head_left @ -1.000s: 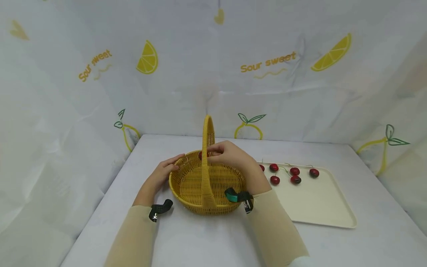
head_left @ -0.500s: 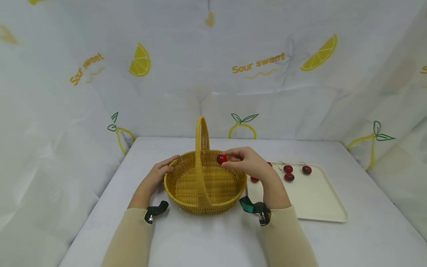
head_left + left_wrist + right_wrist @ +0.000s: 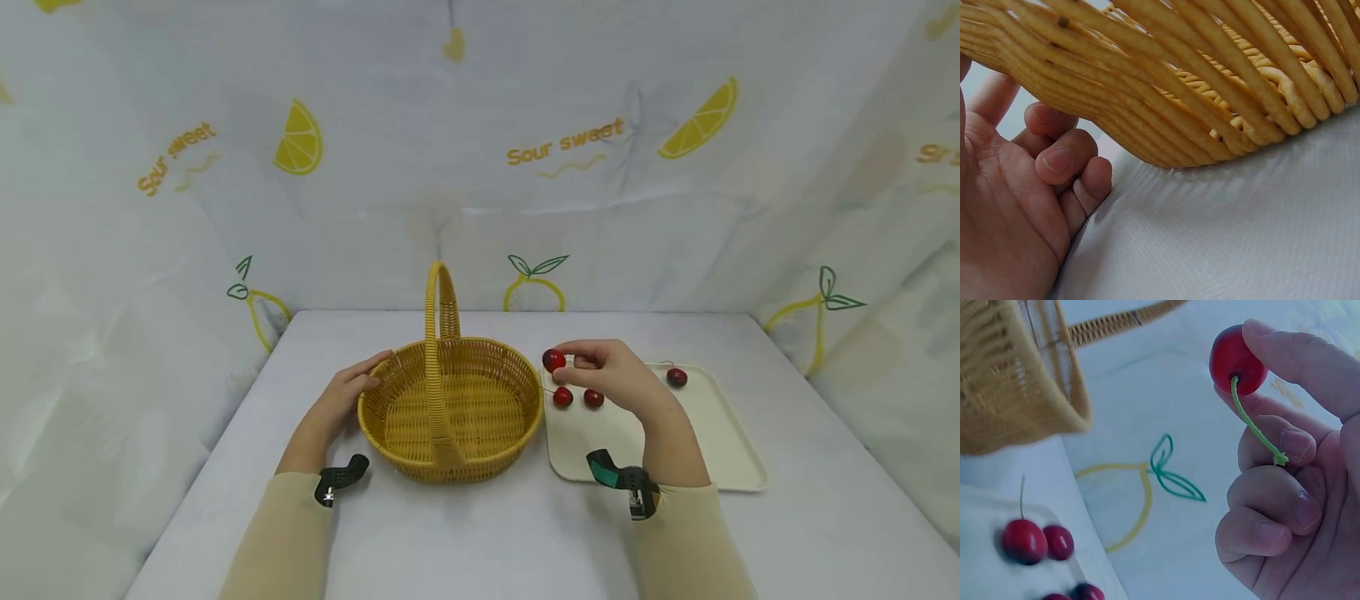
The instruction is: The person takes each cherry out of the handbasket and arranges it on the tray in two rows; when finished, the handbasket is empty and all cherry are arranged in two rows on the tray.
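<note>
My right hand (image 3: 611, 375) pinches a dark red cherry (image 3: 553, 360) between thumb and forefinger, just right of the basket and over the tray's near-left part. In the right wrist view its green stem (image 3: 1250, 419) hangs down across the curled fingers. At the left side of the yellow wicker basket (image 3: 450, 468), my left hand (image 3: 339, 402) grips the rim; the left wrist view has its lower fingers (image 3: 1066, 159) curled beside the woven wall (image 3: 1147, 119). No cherry shows on the basket's floor. Several cherries, among them one in front (image 3: 562, 397), lie on the cream tray (image 3: 690, 450).
The basket's tall handle (image 3: 432, 333) arches over its middle. One cherry (image 3: 677, 377) sits apart at the tray's back right. A white cloth (image 3: 480, 542) covers the table, and a lemon-printed curtain (image 3: 420, 183) hangs behind it.
My right hand has carried the cherry rightward, from inside the basket beyond the handle to above the tray. My left hand stays at the basket's rim. The head view has turned slightly right.
</note>
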Demonstrator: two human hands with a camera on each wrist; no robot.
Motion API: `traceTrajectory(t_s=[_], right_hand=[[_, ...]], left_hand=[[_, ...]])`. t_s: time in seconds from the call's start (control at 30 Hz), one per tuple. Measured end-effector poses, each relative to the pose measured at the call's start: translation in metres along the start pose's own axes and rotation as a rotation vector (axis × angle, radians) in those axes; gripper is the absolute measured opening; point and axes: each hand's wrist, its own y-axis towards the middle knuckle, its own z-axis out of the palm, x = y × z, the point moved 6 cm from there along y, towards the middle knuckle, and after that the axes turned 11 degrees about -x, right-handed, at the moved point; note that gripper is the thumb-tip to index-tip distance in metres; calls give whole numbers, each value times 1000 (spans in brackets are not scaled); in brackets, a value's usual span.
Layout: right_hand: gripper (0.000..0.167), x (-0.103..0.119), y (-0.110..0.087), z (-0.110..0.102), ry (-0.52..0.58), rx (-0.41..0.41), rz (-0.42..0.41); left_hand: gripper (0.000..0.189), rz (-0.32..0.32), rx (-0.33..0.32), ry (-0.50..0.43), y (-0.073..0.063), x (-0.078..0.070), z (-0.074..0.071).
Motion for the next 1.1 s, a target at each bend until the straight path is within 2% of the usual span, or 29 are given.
traceTrajectory(t_s=[0.23,0.47,0.7,0.93,1.1], right_hand=[[55,-21,-15,-36,2,-90,51],[60,-40,-27,-73,-96,-183,73],[73,-58,-41,-106,-200,-282,109],[80,-79,-49,-124,-320,-332,163],[84,-107,-51,-129,-316,-350,235]], left_hand=[[62,-8,-12,11,-2,0,-2],[62,-15,-17,3,-1,1,-1],[61,-29,-22,-9,-3,1,1],[61,-20,-21,-6,-2,2,0],[61,-14,-14,-7,-2,1,-1]])
